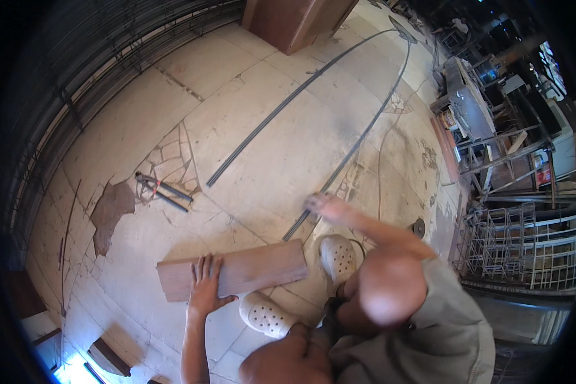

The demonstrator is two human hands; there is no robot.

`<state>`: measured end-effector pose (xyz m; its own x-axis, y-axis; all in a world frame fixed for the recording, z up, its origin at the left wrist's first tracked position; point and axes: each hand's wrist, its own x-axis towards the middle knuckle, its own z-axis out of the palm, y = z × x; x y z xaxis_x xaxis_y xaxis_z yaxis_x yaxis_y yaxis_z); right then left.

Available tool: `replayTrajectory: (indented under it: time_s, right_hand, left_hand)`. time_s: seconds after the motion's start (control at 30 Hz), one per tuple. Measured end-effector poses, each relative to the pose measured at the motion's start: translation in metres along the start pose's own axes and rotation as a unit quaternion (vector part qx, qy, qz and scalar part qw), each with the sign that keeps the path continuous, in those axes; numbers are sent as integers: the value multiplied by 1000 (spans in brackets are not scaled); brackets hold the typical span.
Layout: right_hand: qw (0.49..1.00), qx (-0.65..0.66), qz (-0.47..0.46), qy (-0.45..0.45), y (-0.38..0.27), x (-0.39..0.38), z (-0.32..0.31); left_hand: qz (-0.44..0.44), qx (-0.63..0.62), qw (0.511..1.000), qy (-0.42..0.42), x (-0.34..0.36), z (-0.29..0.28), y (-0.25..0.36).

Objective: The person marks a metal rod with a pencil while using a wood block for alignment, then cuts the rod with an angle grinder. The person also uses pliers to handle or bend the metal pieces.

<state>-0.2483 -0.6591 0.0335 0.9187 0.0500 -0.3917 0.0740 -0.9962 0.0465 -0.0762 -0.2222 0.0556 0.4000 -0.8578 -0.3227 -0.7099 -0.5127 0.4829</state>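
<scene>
My left hand [205, 285] lies flat with fingers spread on a reddish-brown wooden board [262, 267], which rests on the floor in front of my feet. Ahead and to the right, my right hand [326, 208] is over one run of thin dark metal rods [358, 144]. Motion smears its fingers, so whether they grip the rods cannot be told. A second run of rods [269, 121] lies further left, and both reach toward the far end of the floor. Long-handled cutters [163, 191] with dark handles and red marks lie to the left, beyond the board.
A brown cabinet-like box [294, 25] stands at the far end. Wire racks [525, 249] and piled metal frames line the right side. Dark metal latticework [77, 83] runs along the left. The pale tiled floor [249, 160] has cracks and a broken brown patch [114, 214].
</scene>
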Motion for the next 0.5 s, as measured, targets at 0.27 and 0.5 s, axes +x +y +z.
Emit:
replayTrajectory:
  time_s: [0.27, 0.5]
  right_hand:
    - [995, 39, -86, -17, 0, 43, 38]
    - [981, 118, -142, -67, 22, -10, 0]
  left_hand:
    - [-136, -253, 934, 215, -28, 16, 24]
    - [-216, -286, 884, 301, -24, 38, 77]
